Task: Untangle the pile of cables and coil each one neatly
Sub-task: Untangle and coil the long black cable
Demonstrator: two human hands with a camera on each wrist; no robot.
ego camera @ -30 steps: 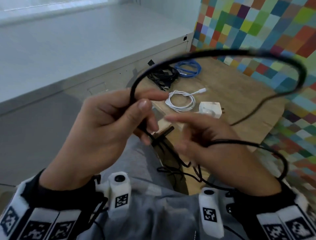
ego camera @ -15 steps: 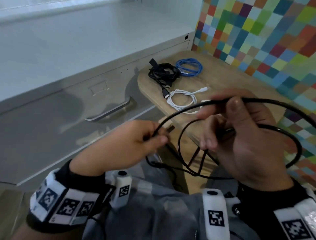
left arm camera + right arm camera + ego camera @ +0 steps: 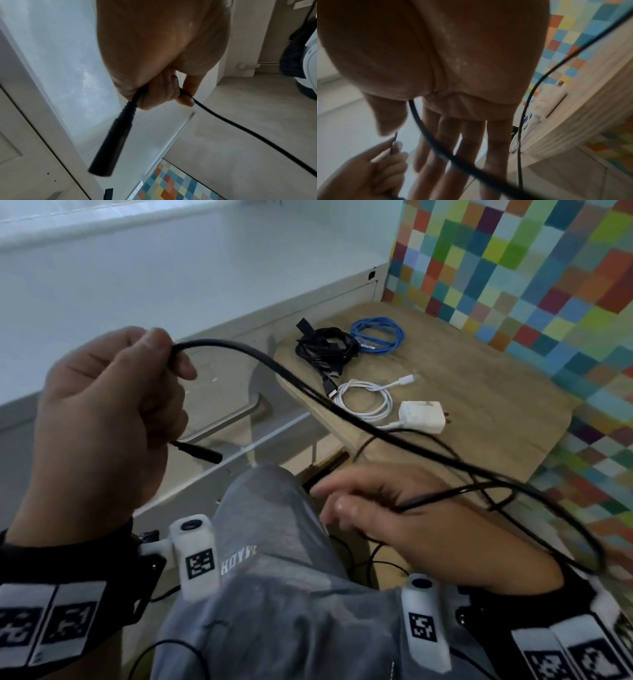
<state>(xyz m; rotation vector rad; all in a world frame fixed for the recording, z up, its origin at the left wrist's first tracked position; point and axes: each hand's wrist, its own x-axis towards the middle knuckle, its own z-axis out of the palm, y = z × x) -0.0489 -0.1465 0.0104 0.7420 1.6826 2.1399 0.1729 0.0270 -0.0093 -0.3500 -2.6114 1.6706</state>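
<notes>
The fingers (image 3: pixel 159 93) of the left hand (image 3: pixel 99 419) were curled tight around the black cable (image 3: pixel 308 388), its plug (image 3: pixel 202 451) pointing down and to the right. The cable ran from there rightward and down across the right hand (image 3: pixel 411 515), whose fingers (image 3: pixel 467 142) were straight, the cable passing between thumb and palm. Coiled cables (image 3: pixel 325 347) lay on the wooden table (image 3: pixel 479 405) beyond.

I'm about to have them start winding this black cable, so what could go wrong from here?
1. The right hand is flat, fingers straight, and the black cable only lies across it, so loops may slide off.
2. The slack crosses itself near the table edge and could knot if pulled.
3. That slack hangs over the white cable and charger and might drag them.
</notes>
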